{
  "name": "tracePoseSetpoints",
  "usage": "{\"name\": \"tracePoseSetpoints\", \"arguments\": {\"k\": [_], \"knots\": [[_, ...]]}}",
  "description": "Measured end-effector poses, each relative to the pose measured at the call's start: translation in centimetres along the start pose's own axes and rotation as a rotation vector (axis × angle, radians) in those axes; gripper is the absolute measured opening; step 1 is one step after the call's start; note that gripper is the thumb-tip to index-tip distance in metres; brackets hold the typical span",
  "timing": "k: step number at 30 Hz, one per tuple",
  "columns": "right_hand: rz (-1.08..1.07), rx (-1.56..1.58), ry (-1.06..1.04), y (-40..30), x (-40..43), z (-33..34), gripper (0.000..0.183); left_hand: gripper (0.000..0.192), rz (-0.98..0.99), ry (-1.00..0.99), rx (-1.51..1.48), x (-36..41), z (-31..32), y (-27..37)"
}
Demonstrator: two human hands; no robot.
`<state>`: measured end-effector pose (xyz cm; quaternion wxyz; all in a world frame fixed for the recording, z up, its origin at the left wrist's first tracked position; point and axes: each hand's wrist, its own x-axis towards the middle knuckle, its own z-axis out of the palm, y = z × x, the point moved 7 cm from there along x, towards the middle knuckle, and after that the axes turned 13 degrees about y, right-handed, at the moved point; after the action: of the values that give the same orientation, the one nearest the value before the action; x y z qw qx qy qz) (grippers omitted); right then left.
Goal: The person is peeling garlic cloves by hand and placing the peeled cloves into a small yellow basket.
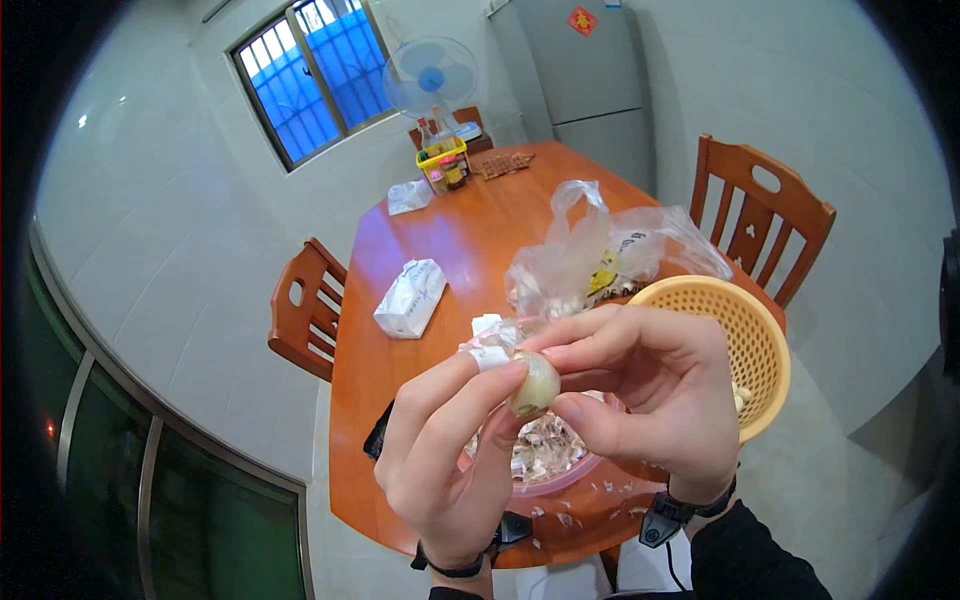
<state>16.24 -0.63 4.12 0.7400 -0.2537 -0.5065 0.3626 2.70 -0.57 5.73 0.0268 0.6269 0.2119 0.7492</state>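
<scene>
Between my two hands, raised above the table, is a pale garlic clove, its blunt end turned towards me. My left hand pinches it from the left with thumb and fingers. From the other side, the thumb and fingertips of my right hand grip its right side and top. Under my hands stands a pink plastic basin holding a heap of dry garlic skins, partly hidden by my fingers. A yellow plastic colander sits to the right, with a few peeled cloves showing past my right hand.
Loose skin scraps lie on the wooden table near its front edge. Beyond the basin rests a translucent plastic bag. A tissue pack lies to the left. Wooden chairs flank the table; condiments fill a yellow basket at the back.
</scene>
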Motion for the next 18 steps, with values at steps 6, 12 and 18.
{"name": "tracePoseSetpoints", "arguments": {"k": [6,12,18], "knots": [[0.12,0.075,0.057,-0.19,0.08,-0.44,0.018,0.032,0.03,-0.032,0.009,-0.15,0.39,0.32],[0.125,0.027,0.06,-0.21,-0.03,-0.48,0.02,0.032,0.02,-0.028,0.012,-0.05,0.24,0.33],[0.189,0.136,0.09,-0.09,-0.22,-0.2,0.019,0.032,0.014,-0.013,0.002,0.0,0.18,0.42]]}}
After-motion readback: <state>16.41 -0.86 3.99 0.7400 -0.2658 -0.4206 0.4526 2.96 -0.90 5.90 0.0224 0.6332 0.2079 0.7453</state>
